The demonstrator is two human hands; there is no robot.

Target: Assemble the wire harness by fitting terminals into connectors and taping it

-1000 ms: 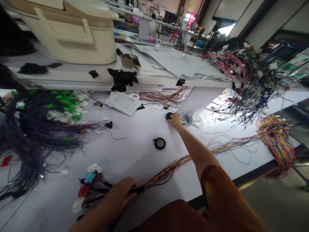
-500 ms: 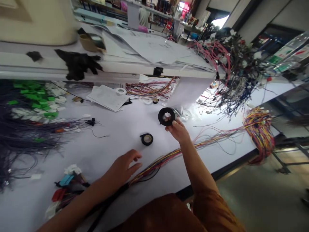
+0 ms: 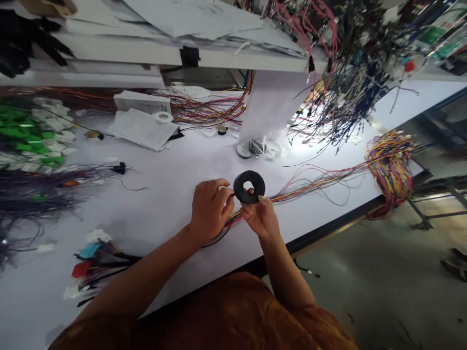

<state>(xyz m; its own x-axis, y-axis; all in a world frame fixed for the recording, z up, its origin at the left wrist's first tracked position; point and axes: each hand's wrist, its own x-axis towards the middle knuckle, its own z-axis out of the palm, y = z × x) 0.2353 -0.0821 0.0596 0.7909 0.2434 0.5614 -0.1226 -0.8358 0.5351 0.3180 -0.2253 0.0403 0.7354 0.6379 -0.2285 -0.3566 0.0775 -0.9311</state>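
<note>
In my right hand (image 3: 263,216) is a roll of black tape (image 3: 258,181), held up by its lower edge between thumb and fingers. My left hand (image 3: 207,209) is beside the roll, thumb and forefinger pinched at its left edge, on what looks like the tape's loose end. Below both hands runs a wire bundle (image 3: 314,183) of yellow, red and dark strands, partly covered by my hands. Its left stretch passes under my left forearm towards red and blue connectors (image 3: 83,269).
A shelf (image 3: 226,58) with papers and hanging wires crosses the back. Purple wires (image 3: 44,194) with green and white connectors lie at left. Paper sheets (image 3: 142,131) and plastic-wrapped rolls (image 3: 259,148) are under the shelf. The table edge (image 3: 335,224) is close to my body.
My right hand has brought the tape roll closer, and my left hand has moved up to its edge and pinched. The small roll on the table is no longer visible. The view has tilted down.
</note>
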